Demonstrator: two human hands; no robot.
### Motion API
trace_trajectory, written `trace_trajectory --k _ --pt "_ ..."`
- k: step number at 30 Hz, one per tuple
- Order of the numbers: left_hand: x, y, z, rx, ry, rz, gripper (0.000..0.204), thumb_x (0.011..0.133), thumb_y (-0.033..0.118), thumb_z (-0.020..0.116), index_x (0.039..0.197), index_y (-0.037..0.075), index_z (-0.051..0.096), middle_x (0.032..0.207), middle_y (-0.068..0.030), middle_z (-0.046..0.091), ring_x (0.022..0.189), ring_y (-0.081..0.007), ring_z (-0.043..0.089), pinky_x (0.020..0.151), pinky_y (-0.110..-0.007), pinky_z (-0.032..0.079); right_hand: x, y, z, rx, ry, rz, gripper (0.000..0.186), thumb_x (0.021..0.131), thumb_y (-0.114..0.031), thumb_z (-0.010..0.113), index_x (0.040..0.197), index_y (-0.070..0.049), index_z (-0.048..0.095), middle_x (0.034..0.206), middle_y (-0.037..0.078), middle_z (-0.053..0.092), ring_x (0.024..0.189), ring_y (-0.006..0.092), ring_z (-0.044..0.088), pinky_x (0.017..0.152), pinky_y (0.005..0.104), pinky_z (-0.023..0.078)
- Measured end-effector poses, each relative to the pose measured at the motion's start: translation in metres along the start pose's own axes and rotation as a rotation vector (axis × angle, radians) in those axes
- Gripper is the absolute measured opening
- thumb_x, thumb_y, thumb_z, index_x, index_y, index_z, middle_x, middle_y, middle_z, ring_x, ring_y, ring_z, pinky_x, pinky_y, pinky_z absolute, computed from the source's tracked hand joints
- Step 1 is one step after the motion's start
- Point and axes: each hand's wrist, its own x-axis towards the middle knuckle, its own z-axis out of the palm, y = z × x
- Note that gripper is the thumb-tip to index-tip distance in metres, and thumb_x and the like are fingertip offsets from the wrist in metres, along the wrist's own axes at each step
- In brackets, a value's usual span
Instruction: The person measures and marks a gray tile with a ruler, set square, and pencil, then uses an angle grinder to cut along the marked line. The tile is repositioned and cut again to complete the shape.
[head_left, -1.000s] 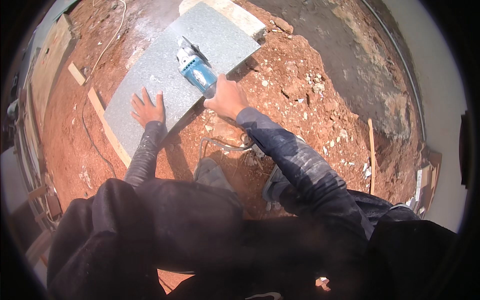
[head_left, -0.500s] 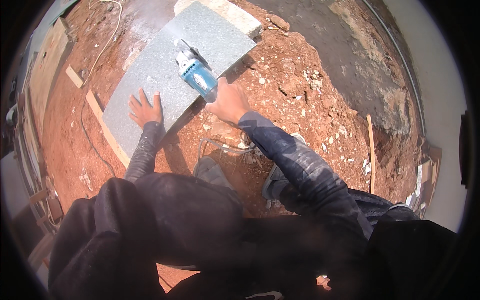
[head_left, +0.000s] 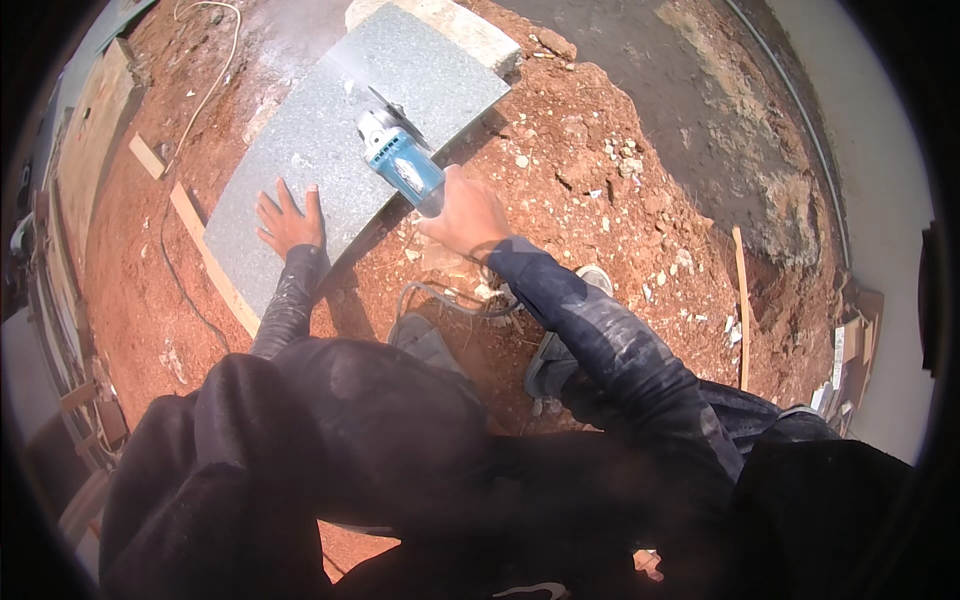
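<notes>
A grey stone slab (head_left: 300, 155) lies slantwise ahead of me, its far end over a pale stone block (head_left: 470, 35). On its near left part my left hand (head_left: 292, 222) rests flat, fingers spread. My right hand (head_left: 468, 215) is wrapped round the rear body of a blue angle grinder (head_left: 405, 165). The grinder's disc (head_left: 398, 115) stands edge-on at the slab's surface near its middle, and pale dust drifts off beyond it. Whether the disc is sunk into the stone I cannot tell.
A wooden strip (head_left: 212, 262) runs along the slab's left edge, with a short wood piece (head_left: 147, 156) farther left. A cord (head_left: 440, 295) loops by my shoes (head_left: 425, 345). Rubble dots the red soil (head_left: 600, 240); a thin stick (head_left: 741, 310) lies at right.
My right hand has drawn the grinder slightly toward me and to the right. My left hand stays in place on the slab.
</notes>
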Motion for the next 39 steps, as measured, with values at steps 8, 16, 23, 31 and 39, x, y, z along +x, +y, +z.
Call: trace_trajectory --k 8,16,23,31,39 --pt "-0.001 0.002 -0.002 0.0 -0.006 -0.005 0.077 0.094 0.065 0.042 0.155 0.02 0.03 0.161 -0.0218 0.017 0.151 -0.0367 0.01 0.119 -0.059 0.005 -0.008 0.001 -0.002 0.037 -0.027 0.05 0.048 0.072 -0.017 0.072 0.108 0.006 0.051 0.093 0.027 0.068 0.087 0.0386 0.069 0.081 0.047 0.056" --pt "0.0 -0.002 0.003 0.018 0.0 0.007 0.077 0.094 0.065 0.041 0.155 0.02 0.029 0.161 -0.0215 0.017 0.151 -0.0365 0.011 0.119 -0.059 0.004 -0.01 0.005 -0.001 0.024 -0.067 0.106 0.05 0.073 -0.021 0.073 0.111 0.004 0.052 0.095 0.024 0.067 0.088 0.0355 0.069 0.082 0.0446 0.056" --pt "0.001 -0.001 0.001 0.02 -0.003 -0.002 0.077 0.094 0.065 0.041 0.155 0.02 0.029 0.161 -0.0212 0.017 0.151 -0.0363 0.01 0.119 -0.059 0.004 -0.018 0.004 -0.005 -0.004 -0.077 0.126 0.051 0.074 -0.029 0.073 0.111 0.001 0.054 0.096 0.021 0.068 0.086 0.0339 0.068 0.081 0.0436 0.055" --pt "0.0 0.001 0.0 0.015 -0.001 0.001 0.076 0.094 0.065 0.041 0.155 0.02 0.03 0.161 -0.0215 0.017 0.151 -0.0364 0.01 0.119 -0.059 0.005 -0.025 0.007 -0.006 -0.019 -0.093 0.146 0.061 0.075 -0.033 0.075 0.117 0.003 0.051 0.098 0.024 0.068 0.091 0.0386 0.068 0.082 0.0454 0.054" --pt "-0.001 0.002 -0.003 0.01 -0.011 -0.002 0.077 0.095 0.065 0.041 0.155 0.019 0.029 0.161 -0.0215 0.017 0.151 -0.0364 0.01 0.119 -0.059 0.004 -0.032 0.014 -0.003 -0.017 -0.07 0.129 0.068 0.074 -0.033 0.074 0.124 0.004 0.048 0.097 0.025 0.069 0.091 0.0403 0.068 0.085 0.046 0.053"
